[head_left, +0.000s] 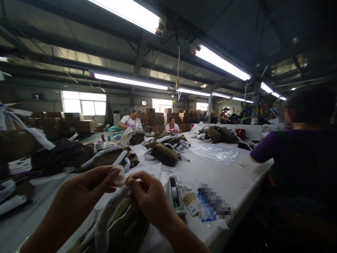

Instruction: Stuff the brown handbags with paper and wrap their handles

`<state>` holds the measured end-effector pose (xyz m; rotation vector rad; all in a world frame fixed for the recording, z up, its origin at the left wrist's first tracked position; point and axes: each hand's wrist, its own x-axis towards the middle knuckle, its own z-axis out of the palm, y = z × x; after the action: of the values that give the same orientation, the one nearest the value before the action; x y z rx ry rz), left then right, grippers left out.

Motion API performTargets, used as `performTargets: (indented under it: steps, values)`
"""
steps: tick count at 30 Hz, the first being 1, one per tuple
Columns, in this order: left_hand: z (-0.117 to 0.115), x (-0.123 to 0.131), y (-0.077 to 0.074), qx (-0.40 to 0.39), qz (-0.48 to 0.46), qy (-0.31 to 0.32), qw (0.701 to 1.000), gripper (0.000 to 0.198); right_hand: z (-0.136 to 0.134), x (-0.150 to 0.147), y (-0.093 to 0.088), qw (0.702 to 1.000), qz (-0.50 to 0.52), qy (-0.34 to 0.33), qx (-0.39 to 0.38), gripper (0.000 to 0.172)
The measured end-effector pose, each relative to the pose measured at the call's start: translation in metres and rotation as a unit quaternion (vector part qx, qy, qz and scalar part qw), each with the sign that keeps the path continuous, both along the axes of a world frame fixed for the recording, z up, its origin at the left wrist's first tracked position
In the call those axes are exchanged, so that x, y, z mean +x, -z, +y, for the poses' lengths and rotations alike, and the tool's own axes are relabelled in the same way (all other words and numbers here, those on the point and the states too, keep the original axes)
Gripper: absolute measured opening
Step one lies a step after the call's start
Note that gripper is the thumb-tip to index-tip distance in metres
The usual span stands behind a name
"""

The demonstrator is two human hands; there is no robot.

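Olive bag (131,226) sits nearest, at the table (200,170). I note left hand (92,182) pinching a pale piece (120,176), right hand (149,192) pinching the white handle wrap (102,225) near its top; uneven pulling could loosen it.

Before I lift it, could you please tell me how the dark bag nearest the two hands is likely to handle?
The dark bag would probably give and sag somewhat, since its sides look soft and rounded. Its white-wrapped strap seems likely to flex rather than stand stiff, as it bends in a smooth curve. I cannot judge its weight.
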<state>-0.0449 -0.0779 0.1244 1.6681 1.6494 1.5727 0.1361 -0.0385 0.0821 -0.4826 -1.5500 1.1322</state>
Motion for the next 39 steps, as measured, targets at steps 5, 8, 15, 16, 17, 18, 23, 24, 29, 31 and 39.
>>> performTargets:
  steps: [5, 8, 15, 16, 17, 18, 23, 24, 29, 31, 39]
  values:
    - [-0.004, -0.001, 0.005, -0.018, 0.026, -0.006, 0.999, 0.065, 0.010, 0.010, 0.020, 0.991, 0.065, 0.112, 0.038, 0.019]
    - [0.000, -0.007, 0.006, -0.006, 0.054, -0.024, 0.998, 0.063, 0.012, 0.022, 0.042, 0.982, 0.015, 0.188, 0.034, 0.021]
    - [0.024, -0.028, 0.015, -0.015, 0.223, -0.054, 0.973, 0.050, 0.001, 0.019, 0.073, 0.991, -0.108, 0.075, -0.028, 0.032]
    - [0.026, -0.027, 0.017, -0.039, 0.225, -0.025, 0.973, 0.050, 0.000, 0.015, 0.075, 0.991, -0.109, 0.068, -0.033, 0.035]
    - [0.027, -0.024, 0.020, -0.065, 0.212, 0.011, 0.975, 0.050, -0.001, 0.011, 0.077, 0.991, -0.115, 0.052, -0.042, 0.039]
    - [0.027, -0.022, 0.022, -0.087, 0.187, 0.048, 0.977, 0.051, -0.001, 0.007, 0.080, 0.991, -0.122, 0.032, -0.051, 0.045]
    - [0.025, -0.014, 0.025, -0.136, 0.060, 0.144, 0.978, 0.061, -0.001, -0.001, 0.090, 0.991, -0.084, -0.034, -0.099, 0.054]
    - [0.024, -0.013, 0.023, -0.137, 0.052, 0.136, 0.980, 0.064, -0.003, 0.001, 0.090, 0.992, -0.060, -0.030, -0.104, 0.054]
    - [0.013, -0.007, 0.010, -0.116, 0.023, 0.099, 0.988, 0.063, -0.013, 0.017, 0.067, 0.985, 0.096, -0.085, -0.115, 0.035]
    - [0.010, -0.003, 0.005, -0.089, 0.031, 0.086, 0.992, 0.058, -0.014, 0.021, 0.053, 0.971, 0.122, -0.155, -0.133, 0.025]
    - [0.010, 0.003, -0.003, -0.007, 0.059, 0.056, 0.997, 0.056, -0.005, 0.014, 0.017, 0.991, -0.021, 0.030, 0.127, 0.023]
